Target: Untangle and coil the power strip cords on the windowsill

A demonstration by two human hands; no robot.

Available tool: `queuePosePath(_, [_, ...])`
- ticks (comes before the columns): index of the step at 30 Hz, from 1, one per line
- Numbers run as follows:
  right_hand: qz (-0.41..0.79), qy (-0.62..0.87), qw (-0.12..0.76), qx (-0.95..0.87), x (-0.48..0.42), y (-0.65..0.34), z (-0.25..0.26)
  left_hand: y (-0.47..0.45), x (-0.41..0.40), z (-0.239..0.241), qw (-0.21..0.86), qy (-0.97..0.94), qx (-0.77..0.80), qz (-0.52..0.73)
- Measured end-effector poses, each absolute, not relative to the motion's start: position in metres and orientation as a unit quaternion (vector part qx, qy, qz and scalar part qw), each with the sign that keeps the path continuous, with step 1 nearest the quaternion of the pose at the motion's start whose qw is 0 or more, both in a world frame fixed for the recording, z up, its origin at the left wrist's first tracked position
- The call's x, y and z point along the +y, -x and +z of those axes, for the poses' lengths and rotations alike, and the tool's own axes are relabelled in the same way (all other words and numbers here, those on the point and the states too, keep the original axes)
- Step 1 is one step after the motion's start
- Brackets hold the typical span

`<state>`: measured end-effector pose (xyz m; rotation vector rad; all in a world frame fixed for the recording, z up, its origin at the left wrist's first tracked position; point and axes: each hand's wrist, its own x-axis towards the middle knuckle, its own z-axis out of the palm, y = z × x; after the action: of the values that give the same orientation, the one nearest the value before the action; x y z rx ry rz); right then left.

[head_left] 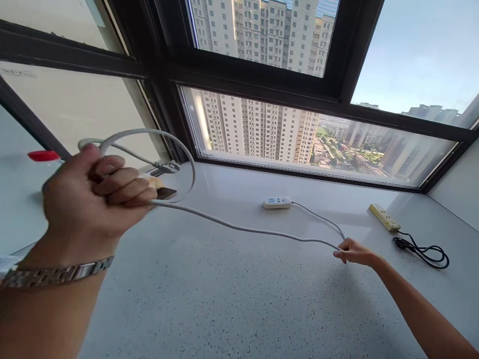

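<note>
Your left hand [93, 194] is closed in a full fist around the white cord [258, 230], with 1 wide loop standing out past the knuckles and the grey plug [171, 167] just beyond them. Your right hand [354, 252] pinches the same cord between thumb and fingers, where it bends back towards the white power strip [277, 203]; whether that hand touches the worktop [224, 299] you cannot tell. The strip lies near the worktop's far edge, under the window.

Expect the cord to be light and springy — bendy enough to coil, stiff enough to push loops back out of a loose grip. Its jacket is probably smooth, so a firm fist suits gathered turns and a fingertip pinch suits guiding. The strip should be hard and light enough to drag if you pull; take it by its long sides, and the plug by its body.

Count 2 power strips: the white, and a yellow power strip [384, 218] near the far right corner. There are 2 cords — the white, and a black cord [430, 251] looped near the right edge — and 2 plugs, the grey and a black plug [402, 243]. At the left is 1 red cap [44, 155].
</note>
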<state>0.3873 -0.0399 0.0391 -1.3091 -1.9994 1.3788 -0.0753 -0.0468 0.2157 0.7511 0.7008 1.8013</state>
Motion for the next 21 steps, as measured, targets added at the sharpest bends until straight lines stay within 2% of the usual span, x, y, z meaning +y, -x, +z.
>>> queuePosePath(2, [0.586,0.435,0.268,-0.629,-0.044,-0.392,0.039,0.071,-0.051,0.197,0.494,-0.352,0.301,0.736])
queuePosePath(4, [0.622,0.420,0.380,-0.541,-0.050,-0.379,0.043,0.053,-0.055,0.172,0.503,-0.404,0.296,0.705])
queuePosePath(7, [0.591,0.394,0.536,-0.456,-0.058,-0.336,0.052,0.009,-0.060,0.129,0.519,-0.450,0.277,0.671])
queuePosePath(10, [0.520,0.370,0.610,-0.470,-0.067,-0.288,0.062,-0.039,-0.063,0.094,0.570,-0.442,0.292,0.629])
queuePosePath(12, [0.452,0.373,0.589,-0.557,-0.075,-0.261,0.069,-0.065,-0.062,0.079,0.623,-0.433,0.290,0.583])
queuePosePath(17, [0.264,0.373,0.360,-0.814,-0.094,-0.228,0.078,-0.091,-0.050,0.076,0.729,-0.378,0.242,0.517])
queuePosePath(21, [0.196,0.383,0.246,-0.869,-0.092,-0.229,0.067,-0.081,-0.036,0.097,0.768,-0.337,0.259,0.479])
